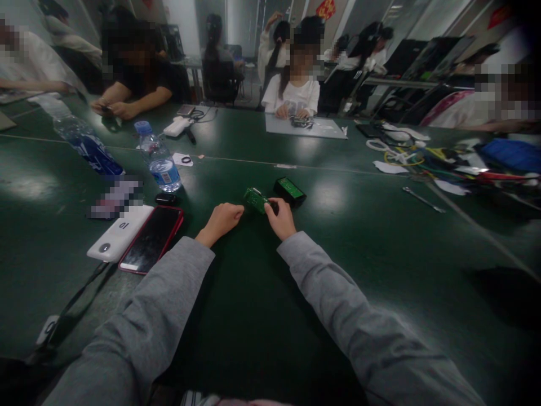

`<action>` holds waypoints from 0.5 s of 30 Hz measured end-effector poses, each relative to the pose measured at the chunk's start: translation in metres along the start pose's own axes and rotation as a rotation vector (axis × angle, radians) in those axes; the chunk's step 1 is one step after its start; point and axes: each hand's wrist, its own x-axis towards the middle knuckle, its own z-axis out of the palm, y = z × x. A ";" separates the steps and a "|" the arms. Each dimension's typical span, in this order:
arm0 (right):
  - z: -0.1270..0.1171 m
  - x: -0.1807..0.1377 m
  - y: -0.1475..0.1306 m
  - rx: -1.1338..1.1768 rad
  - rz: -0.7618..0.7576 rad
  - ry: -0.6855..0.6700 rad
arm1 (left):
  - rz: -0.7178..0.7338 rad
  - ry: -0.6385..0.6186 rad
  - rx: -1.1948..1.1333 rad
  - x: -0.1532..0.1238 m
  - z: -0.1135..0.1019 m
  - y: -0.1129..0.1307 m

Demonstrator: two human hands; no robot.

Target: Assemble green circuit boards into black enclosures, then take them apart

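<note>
Between the thumb and fingers of my right hand (280, 217) is a green circuit board (256, 199), tilted up off the table. My left hand (222, 222) is closed in a fist just left of the board, apart from it. Whatever its curled fingers may hold is hidden. Just beyond my right hand, a black case (291, 195) with a green board face inside lies on the table.
On the left are a red-cased phone (152, 239), a white power bank (119, 232), a small black object (165, 198) and two bottles, the nearer a water bottle (163, 163). A wrench (422, 199) and tangled cables (406, 155) lie right. Several people sit across the green table (380, 242).
</note>
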 end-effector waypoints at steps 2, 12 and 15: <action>0.000 0.000 0.002 -0.050 -0.033 0.011 | 0.004 -0.001 -0.011 0.000 0.001 -0.001; 0.004 0.001 0.005 -0.130 -0.128 -0.025 | -0.013 0.004 0.012 0.000 0.001 0.000; 0.004 0.001 0.004 -0.147 -0.131 -0.041 | -0.008 0.015 0.007 0.000 0.001 0.000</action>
